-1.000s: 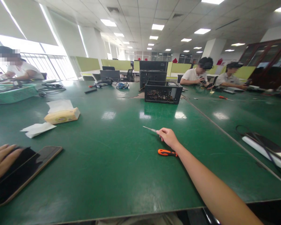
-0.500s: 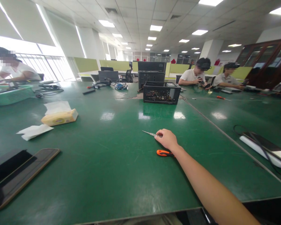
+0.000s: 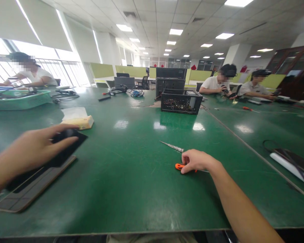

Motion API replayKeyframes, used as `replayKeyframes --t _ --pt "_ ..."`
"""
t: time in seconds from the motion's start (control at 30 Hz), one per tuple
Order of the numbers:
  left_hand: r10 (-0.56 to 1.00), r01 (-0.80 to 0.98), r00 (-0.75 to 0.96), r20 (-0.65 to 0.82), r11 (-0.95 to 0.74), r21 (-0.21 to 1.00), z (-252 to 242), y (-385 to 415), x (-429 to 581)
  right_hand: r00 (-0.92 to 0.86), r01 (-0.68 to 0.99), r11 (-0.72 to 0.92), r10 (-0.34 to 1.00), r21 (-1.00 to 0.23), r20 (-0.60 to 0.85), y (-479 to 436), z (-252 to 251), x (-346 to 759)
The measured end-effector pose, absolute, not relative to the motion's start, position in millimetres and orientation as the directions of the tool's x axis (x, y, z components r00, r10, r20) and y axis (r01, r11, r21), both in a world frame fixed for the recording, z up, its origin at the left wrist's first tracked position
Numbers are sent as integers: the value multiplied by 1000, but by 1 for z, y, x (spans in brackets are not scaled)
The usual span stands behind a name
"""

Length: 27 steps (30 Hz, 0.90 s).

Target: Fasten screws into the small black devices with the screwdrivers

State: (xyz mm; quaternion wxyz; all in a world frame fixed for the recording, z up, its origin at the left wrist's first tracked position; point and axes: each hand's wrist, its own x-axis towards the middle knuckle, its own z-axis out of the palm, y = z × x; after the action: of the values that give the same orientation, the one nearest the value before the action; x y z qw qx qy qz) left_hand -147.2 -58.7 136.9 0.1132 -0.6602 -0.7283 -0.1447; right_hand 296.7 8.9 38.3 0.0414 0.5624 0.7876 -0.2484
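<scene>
My left hand (image 3: 38,145), smeared by motion, has its thumb and fingers closed round a flat black panel-like piece (image 3: 73,146), whose exact kind I cannot make out. Below that piece lies a large phone-like slab with a brown edge (image 3: 25,195), partly covered. My right hand (image 3: 196,160) is closed on the orange and black handle of a screwdriver (image 3: 178,166) lying on the table; its thin shaft shows beyond my palm. Just above my right fingers rests a slim, clear-handled screwdriver (image 3: 174,147), its tip pointing up and left.
On the green table (image 3: 121,189) sit a tissue pack (image 3: 87,122), a black open metal case (image 3: 181,102) and a teal basket (image 3: 22,103). A white device with a cable (image 3: 288,165) lies right. Several co-workers (image 3: 218,81) sit farther back.
My right hand has let go of the clear-handled screwdriver and moved to the orange one. My left hand has come into view, gripping the black piece, which is raised and shifted right.
</scene>
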Motion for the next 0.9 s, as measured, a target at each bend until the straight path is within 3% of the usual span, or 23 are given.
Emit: replayKeyframes --t 0.1,0.17,0.27,0.37,0.47,0.53,0.67,0.77,0.9 --pt "958 934 265 107 -283 219 102 -52 -86 -384 906 302 880 -296 -278 5 37 287" --pt "887 855 458 59 -458 245 80 -51 -39 -455 842 322 854 -432 -252 6 34 282" --pt "753 728 656 47 -648 225 55 -45 20 -540 645 216 807 -733 -238 9 29 278" --pt "648 630 758 74 -756 177 42 -34 53 -490 445 86 856 -891 -162 14 26 275" --pt "616 591 776 135 -785 185 35 -24 60 -353 215 18 934 -976 -61 16 26 272" --pt "635 593 751 181 -769 239 32 -21 53 -265 -23 -10 964 -1000 -3 18 27 269" --pt "615 499 750 245 -768 401 26 -21 35 -166 -524 -73 986 -849 18 19 25 262" --pt "626 459 729 275 -746 482 19 -21 34 -198 -611 -116 980 -783 10 19 20 255" --pt "667 473 688 286 -711 520 11 -22 42 -128 -535 -57 992 -843 14 18 13 248"
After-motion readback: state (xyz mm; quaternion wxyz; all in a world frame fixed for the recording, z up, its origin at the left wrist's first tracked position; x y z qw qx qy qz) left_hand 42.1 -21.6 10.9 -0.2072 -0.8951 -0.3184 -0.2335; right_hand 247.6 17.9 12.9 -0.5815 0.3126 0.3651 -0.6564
